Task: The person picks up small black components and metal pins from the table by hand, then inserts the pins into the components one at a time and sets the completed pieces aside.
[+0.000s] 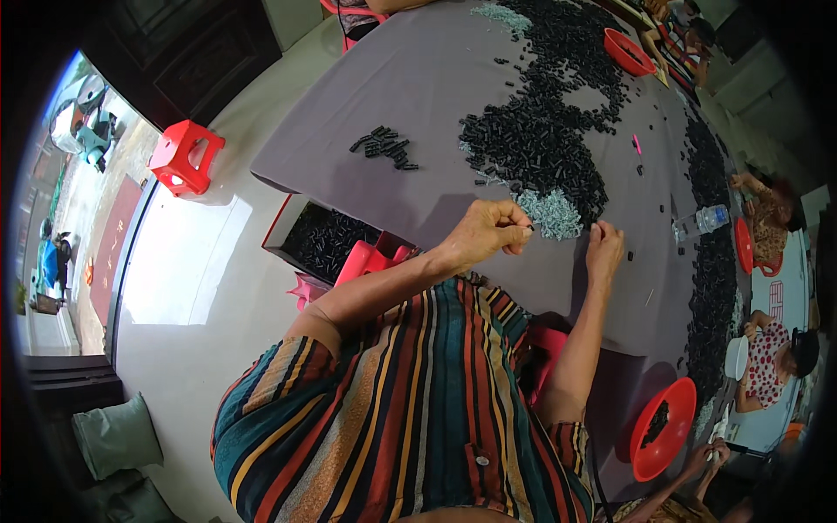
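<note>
My left hand is raised over the table's near side, thumb and forefinger pinched on a tiny dark piece at their tips. To its right, my right hand is also closed, fingertips together; what it holds, if anything, is too small to make out. Just beyond and between the hands lies a small heap of pale blue-green bits. It borders a large pile of short black cylinders that stretches toward the far end. A smaller group of black cylinders lies apart on the left.
A box of black pieces stands below the table's left edge by a red stool. Red bowls and a clear plastic bottle stand on the grey tablecloth. Other people sit along the right side. A pink pen lies beyond my right hand.
</note>
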A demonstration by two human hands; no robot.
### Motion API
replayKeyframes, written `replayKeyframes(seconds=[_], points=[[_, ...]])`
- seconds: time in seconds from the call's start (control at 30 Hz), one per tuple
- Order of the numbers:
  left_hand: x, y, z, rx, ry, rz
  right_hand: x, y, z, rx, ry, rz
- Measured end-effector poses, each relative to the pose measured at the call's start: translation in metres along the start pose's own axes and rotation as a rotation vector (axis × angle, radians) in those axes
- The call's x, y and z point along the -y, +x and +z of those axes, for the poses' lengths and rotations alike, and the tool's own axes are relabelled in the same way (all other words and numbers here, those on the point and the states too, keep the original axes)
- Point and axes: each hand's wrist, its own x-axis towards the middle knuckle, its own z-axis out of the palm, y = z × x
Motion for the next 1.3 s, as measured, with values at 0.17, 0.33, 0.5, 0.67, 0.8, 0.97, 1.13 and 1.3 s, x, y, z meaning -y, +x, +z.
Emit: replayKeyframes(seconds=[0.17, 0.33, 0.5, 0.67, 0.8, 0.97, 1.13, 1.3], points=[[0.000, 0.001, 0.000, -0.014, 0.005, -0.010, 0.002, 0.001, -0.003, 0.097, 0.045, 0.028], [-0.001, 0.001, 0.001, -0.010, 0.031, -0.017, -0.027, 0.006, -0.013, 0.256, 0.244, 0.220], [0.001, 0.000, 0.001, -0.002, 0.024, -0.041, -0.017, 0.007, -0.022, 0.273, 0.180, 0.209], [0.005, 0.001, 0.002, 0.010, 0.026, -0.041, -0.019, 0.006, -0.020, 0.244, 0.110, 0.171], [0.004, 0.000, 0.002, -0.003, 0.030, -0.050, -0.023, 0.006, -0.023, 0.188, 0.116, 0.057], [0.007, 0.001, 0.003, 0.007, 0.021, -0.059, -0.018, 0.003, -0.014, 0.065, 0.168, 0.056], [0.008, 0.000, 0.003, 0.007, 0.032, -0.057, -0.006, 0.002, -0.011, 0.123, -0.063, -0.056], [0.006, 0.000, 0.004, 0.020, 0.020, -0.053, 0.006, 0.004, -0.020, 0.044, 0.193, 0.041]])
